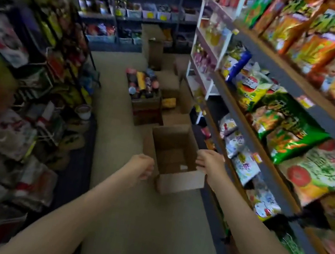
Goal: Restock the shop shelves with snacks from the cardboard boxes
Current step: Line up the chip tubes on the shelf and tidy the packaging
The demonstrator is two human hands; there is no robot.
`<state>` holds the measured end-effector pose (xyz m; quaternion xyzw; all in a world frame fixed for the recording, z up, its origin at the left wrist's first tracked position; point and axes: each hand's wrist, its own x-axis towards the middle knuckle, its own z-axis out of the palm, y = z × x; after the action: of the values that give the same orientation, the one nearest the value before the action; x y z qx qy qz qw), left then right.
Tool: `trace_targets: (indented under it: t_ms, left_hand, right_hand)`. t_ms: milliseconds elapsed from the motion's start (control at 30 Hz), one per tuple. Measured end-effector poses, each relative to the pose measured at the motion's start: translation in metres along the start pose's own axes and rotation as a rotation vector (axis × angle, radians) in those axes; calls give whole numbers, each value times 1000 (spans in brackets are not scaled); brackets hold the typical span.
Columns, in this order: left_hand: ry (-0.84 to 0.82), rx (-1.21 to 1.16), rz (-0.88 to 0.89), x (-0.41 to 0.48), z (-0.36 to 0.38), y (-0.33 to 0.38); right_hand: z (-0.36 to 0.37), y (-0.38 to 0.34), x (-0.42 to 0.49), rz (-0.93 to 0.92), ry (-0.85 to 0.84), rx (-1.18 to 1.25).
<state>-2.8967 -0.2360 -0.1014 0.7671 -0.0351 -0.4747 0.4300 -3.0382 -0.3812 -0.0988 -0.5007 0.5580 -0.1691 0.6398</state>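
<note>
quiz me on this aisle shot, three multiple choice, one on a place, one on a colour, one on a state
1. Where is the right hand?
A on a shelf bag
B on the right rim of the near cardboard box
C on a price tag

2. What colour is the aisle floor?
A beige
B red
C blue

3. What state is the near cardboard box in?
A taped shut
B full of bags
C open and empty

Key:
1 B, its fingers curl over that rim.
2 A, the carpet between the shelves shows beige.
3 C, the top is open and the bare bottom shows.
</note>
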Motion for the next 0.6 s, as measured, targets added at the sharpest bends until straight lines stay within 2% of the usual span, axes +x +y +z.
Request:
trace_targets:
  t_ms: [333,500,600]
  left_hand:
    - [26,-71,-17,198,-56,128]
    - [94,-180,-50,291,-93,221]
    - [78,-169,-32,347,-117,273]
  right_hand:
    - [79,-88,217,50,5,55]
    - [109,-162,326,109,1,28]
    - [138,-201,383,122,-5,-5]
